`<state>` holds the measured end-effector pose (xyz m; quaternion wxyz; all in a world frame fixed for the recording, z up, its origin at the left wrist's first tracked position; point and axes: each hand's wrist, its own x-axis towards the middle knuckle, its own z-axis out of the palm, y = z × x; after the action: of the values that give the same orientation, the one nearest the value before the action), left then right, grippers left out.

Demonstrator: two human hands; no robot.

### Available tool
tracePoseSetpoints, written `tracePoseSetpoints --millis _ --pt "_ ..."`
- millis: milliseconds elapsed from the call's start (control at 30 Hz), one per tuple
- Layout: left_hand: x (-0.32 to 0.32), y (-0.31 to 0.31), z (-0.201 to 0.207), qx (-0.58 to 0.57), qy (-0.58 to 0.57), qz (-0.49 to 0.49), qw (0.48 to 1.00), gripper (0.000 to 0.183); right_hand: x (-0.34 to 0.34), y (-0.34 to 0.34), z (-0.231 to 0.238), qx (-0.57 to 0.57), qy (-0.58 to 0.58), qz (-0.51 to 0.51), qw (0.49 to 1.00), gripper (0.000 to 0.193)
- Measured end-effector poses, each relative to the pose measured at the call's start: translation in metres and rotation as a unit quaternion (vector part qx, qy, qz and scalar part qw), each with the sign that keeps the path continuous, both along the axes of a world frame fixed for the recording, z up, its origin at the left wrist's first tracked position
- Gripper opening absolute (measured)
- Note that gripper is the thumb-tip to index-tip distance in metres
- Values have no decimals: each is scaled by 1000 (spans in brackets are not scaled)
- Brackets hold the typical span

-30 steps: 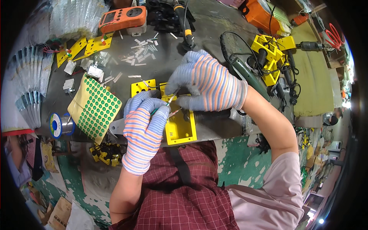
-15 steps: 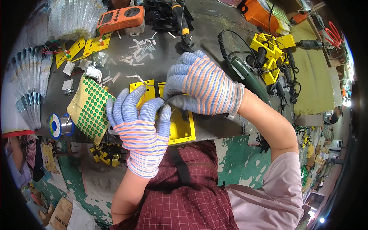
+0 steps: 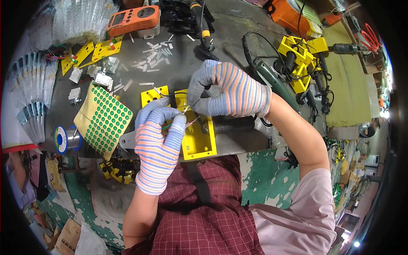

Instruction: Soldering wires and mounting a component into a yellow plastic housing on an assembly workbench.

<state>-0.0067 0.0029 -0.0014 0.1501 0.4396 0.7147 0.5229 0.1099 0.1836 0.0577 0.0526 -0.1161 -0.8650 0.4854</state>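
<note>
Both my hands wear striped knit gloves with blue-grey fingers. My left hand point(image 3: 159, 138) is closed on thin wires point(image 3: 191, 123), its fingertips above the open yellow box point(image 3: 199, 146). Its thumb and index finger are at a small white sleeve point(image 3: 185, 109). My right hand point(image 3: 229, 91), just right of the sleeve, pinches what looks like a thin wire, mostly hidden by its fingers. A flat yellow plate point(image 3: 154, 96) lies behind my left fingers, with a dark lead across it. A black cylindrical handle point(image 3: 236, 124) sticks out of the box's right side.
White sleeves point(image 3: 155, 55) lie scattered behind my hands. To the left are a sheet of green round stickers point(image 3: 104, 119) and a solder spool point(image 3: 67, 139). An orange meter point(image 3: 134, 19) stands at the back. A green hand tool point(image 3: 276, 85) and yellow housings point(image 3: 297, 63) lie right.
My fingertips have drawn slightly apart, showing the white sleeve and coloured wires. The left hand has shifted a little right and uncovers more of the box; the right thumb has risen.
</note>
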Motion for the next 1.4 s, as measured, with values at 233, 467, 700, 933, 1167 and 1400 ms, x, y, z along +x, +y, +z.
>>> tracePoseSetpoints --millis 233,467,700,933,1167,1400 --pt "-4 1 2 2 -53 -36 998 17 1 7 -3 -147 -39 -12 988 17" --pt "-11 -4 -2 -15 -52 -70 996 16 -2 6 3 -134 -33 26 990 13" --pt "-14 -4 -4 1 -53 -93 994 13 -3 1 8 44 -19 61 997 14" --pt "-12 -3 -5 15 -26 -70 997 12 2 0 8 168 -22 74 983 18" --pt "-11 -4 -7 28 -21 -65 997 15 -1 -5 7 170 25 77 982 17" --pt "-11 -4 -9 -10 -69 -62 996 16 -4 -11 3 7 0 39 999 17"
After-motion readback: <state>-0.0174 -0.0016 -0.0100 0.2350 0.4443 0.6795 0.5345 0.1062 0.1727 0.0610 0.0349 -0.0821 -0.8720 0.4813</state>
